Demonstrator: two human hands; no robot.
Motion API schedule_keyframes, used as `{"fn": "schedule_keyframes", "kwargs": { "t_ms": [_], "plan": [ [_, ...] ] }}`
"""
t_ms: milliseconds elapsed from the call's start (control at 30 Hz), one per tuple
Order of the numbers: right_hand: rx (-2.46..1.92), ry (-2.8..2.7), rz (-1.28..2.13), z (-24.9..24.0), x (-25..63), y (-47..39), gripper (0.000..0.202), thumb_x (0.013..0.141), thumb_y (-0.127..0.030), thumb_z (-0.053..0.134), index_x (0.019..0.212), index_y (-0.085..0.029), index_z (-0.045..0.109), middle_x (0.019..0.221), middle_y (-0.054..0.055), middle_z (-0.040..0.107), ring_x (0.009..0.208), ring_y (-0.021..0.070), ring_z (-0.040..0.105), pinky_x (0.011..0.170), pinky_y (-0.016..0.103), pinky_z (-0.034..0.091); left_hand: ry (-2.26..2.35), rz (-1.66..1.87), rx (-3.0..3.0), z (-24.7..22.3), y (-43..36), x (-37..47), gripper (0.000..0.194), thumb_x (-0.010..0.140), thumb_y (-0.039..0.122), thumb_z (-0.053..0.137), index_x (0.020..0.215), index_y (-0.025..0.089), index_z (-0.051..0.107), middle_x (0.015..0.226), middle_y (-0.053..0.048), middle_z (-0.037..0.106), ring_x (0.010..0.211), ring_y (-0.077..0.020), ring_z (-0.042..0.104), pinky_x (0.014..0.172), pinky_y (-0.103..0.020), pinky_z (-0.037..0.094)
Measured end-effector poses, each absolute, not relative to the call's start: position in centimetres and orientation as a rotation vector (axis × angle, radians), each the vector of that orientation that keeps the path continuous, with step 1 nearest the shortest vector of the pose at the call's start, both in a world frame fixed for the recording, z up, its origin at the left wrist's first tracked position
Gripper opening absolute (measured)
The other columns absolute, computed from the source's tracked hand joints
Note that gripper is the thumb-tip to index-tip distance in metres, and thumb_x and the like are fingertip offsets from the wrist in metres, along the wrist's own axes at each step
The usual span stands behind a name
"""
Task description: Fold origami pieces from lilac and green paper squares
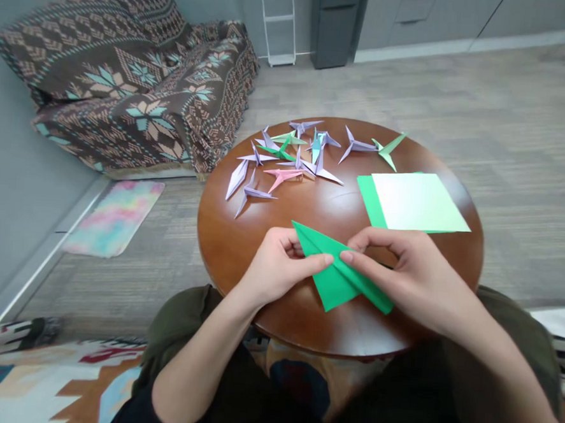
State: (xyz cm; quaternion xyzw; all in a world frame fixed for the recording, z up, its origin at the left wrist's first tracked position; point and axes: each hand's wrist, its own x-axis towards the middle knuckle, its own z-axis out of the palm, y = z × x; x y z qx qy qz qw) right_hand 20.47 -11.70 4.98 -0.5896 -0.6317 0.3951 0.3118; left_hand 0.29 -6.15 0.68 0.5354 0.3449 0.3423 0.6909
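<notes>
A green sheet of origami paper (331, 290), partly folded with creased flaps, is held over the near part of the round table. My left hand (286, 261) pinches its left side, thumb on top and fingers behind. On the other side my right hand (394, 260) grips the paper with the thumb pressed close to the left thumb. One corner of the paper points up and to the left, another points down. The fingertips under the paper are hidden.
The round brown table (241, 254) bears several folded paper cranes (285, 175) in purple, green, pink and blue toward the back left. Flat green and pale sheets (420, 201) lie at the right. Beyond stands a sofa (141, 94) under a patterned cover.
</notes>
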Motion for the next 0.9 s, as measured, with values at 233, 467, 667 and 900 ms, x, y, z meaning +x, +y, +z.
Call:
{"fn": "schedule_keyframes", "kwargs": {
  "t_ms": [233, 467, 667, 900],
  "plan": [
    [-1.551, -1.725, 0.993, 4.9, 20.5, -11.8, 0.024, 0.095, -0.037, 0.064, 0.081, -0.020, 0.073, 0.077, 0.004, 0.074, 0.069, 0.0186, 0.063, 0.060, 0.029, 0.045, 0.734, 0.739, 1.235, 0.3, -6.1, 0.1, 0.022, 0.082, 0.037, 0.086, 0.092, 0.018, 0.086, 0.094, -0.008, 0.085, 0.078, -0.0210, 0.079, 0.076, -0.028, 0.062],
    [-1.556, -1.719, 1.034, 4.8, 20.7, -11.8, 0.025, 0.097, -0.040, 0.062, 0.084, -0.022, 0.072, 0.079, 0.004, 0.074, 0.071, 0.0195, 0.064, 0.057, 0.027, 0.044, 0.749, 0.756, 1.249, 0.6, -6.3, 0.3, 0.021, 0.082, 0.038, 0.086, 0.089, 0.019, 0.087, 0.093, -0.007, 0.085, 0.077, -0.0217, 0.079, 0.076, -0.030, 0.062],
    [-1.530, -1.719, 1.113, 4.6, 20.6, -11.6, 0.027, 0.099, -0.042, 0.061, 0.084, -0.022, 0.069, 0.075, 0.003, 0.071, 0.068, 0.0187, 0.062, 0.057, 0.028, 0.043, 0.772, 0.745, 1.292, 0.9, -5.9, 0.0, 0.018, 0.079, 0.034, 0.087, 0.087, 0.018, 0.086, 0.087, -0.006, 0.085, 0.073, -0.0204, 0.077, 0.071, -0.028, 0.061],
    [-1.504, -1.827, 1.105, 4.7, 21.1, -11.8, 0.030, 0.101, -0.042, 0.057, 0.082, -0.021, 0.067, 0.072, 0.001, 0.067, 0.064, 0.0168, 0.058, 0.057, 0.029, 0.042, 0.819, 0.741, 1.320, 1.0, -4.8, -1.1, 0.014, 0.077, 0.027, 0.088, 0.076, 0.014, 0.081, 0.074, -0.003, 0.081, 0.062, -0.0140, 0.071, 0.064, -0.023, 0.057]
  ]
}}
